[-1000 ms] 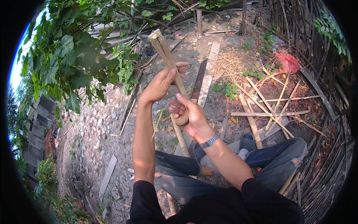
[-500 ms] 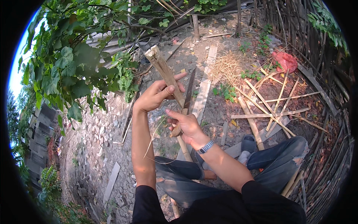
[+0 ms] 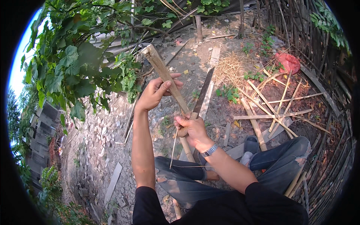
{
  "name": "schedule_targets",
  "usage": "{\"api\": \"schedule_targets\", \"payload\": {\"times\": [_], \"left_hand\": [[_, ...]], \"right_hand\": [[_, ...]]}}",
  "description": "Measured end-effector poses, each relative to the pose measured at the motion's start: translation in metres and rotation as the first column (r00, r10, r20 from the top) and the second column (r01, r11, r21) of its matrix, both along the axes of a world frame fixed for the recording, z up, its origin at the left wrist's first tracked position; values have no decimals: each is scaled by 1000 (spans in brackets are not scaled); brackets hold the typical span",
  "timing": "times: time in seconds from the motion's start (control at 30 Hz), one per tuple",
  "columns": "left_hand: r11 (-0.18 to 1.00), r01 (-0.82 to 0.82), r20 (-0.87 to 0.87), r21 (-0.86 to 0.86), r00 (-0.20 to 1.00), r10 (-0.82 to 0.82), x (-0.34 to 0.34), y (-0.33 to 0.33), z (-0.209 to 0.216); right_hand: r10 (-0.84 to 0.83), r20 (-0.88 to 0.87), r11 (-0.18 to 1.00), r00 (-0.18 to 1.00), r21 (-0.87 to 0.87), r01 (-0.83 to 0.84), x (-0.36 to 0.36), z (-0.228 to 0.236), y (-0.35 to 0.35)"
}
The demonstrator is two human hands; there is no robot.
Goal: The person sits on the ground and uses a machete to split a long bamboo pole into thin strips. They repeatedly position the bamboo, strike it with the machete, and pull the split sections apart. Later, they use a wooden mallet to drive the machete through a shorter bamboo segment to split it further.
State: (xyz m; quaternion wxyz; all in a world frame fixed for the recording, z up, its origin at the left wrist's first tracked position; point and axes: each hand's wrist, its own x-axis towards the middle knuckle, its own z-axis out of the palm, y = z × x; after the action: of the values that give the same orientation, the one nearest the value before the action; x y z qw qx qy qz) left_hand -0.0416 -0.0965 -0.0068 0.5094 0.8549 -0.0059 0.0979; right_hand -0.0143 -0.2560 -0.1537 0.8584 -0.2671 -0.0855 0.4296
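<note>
My left hand is wrapped round a squared wooden stick, which slants up and away to the left. In my right hand is a machete, gripped by its wooden handle. Its long dark blade points up and to the right, apart from the upper part of the stick. The stick's lower end comes down close to my right thumb; whether they touch, I cannot tell. A thin pale strip hangs from beside my right fingers toward my knee.
Split bamboo strips lie crossed on the ground at the right, near dry straw and a red plastic bag. A long narrow board lies ahead. Leafy branches overhang the left; a stick fence stands at the far right.
The machete blade has swung to the right, away from the stick. My right fingers have closed in near the thin strip, which now hangs straighter. My left hand stays nearly in place.
</note>
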Motion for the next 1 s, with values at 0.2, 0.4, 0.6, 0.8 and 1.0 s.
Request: {"api": "schedule_targets", "payload": {"times": [0.2, 0.4, 0.6, 0.8, 1.0], "left_hand": [[930, -366, 203, -26, 909, 364, -12, 68, -25], [790, -600, 244, -126, 753, 611, -54, 122, -43], [767, -599, 307, -230, 703, 642, -84, 131, -63], [701, -593, 396, -397, 578, 713, -56, 103, -129], [473, -427, 364, -771, 315, 877, -51, 79, -198]], "right_hand": [[-69, 616, 805, 785, -431, 408, 51, -144, -57], [-142, 689, 576, 710, -526, 625, 135, -215, -167], [-72, 881, 222, 468, -444, 868, 195, -175, -222], [-108, 824, 249, 556, -519, 818, 189, -173, -233], [-198, 724, 344, 660, -580, 739, 175, -180, -230]]}}
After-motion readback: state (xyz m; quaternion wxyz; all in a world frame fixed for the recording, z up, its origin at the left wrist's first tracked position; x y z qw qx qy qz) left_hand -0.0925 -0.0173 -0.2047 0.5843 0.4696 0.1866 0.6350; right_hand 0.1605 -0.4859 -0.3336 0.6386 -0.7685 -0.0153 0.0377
